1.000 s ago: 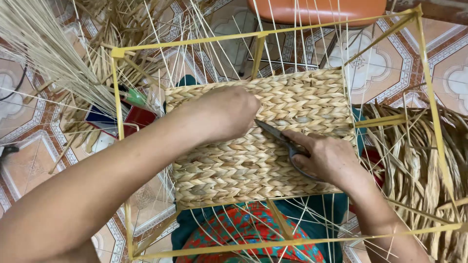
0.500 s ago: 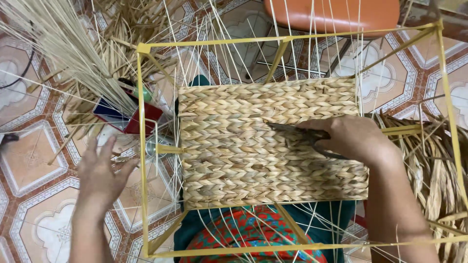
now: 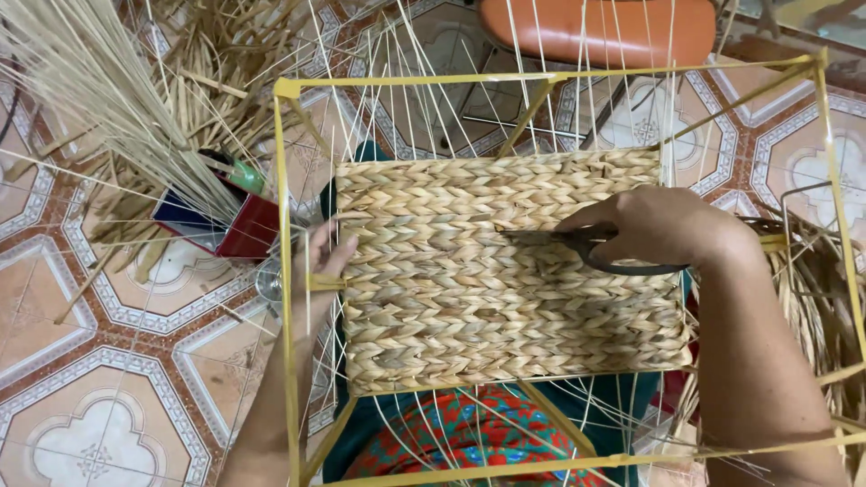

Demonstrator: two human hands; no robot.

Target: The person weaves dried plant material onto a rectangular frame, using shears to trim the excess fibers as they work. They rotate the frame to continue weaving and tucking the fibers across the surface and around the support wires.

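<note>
Woven panel [image 3: 505, 280] of braided straw lying flat inside a yellow frame [image 3: 287, 271], over the lap. Right hand [image 3: 663, 225] resting on the panel's right half, fingers [image 3: 591, 218] wrapped around the dark handles of scissors [image 3: 577, 243], blades pointing left across the weave. Left hand [image 3: 316, 271] at the panel's left edge, fingers curled loosely against the frame's side bar and the braid edge; cannot tell whether anything is pinched. Loose straw bundle [image 3: 99, 99] fanned out on the tiled floor [image 3: 81, 397] at left, beside a red and blue box [image 3: 221, 225].
</note>
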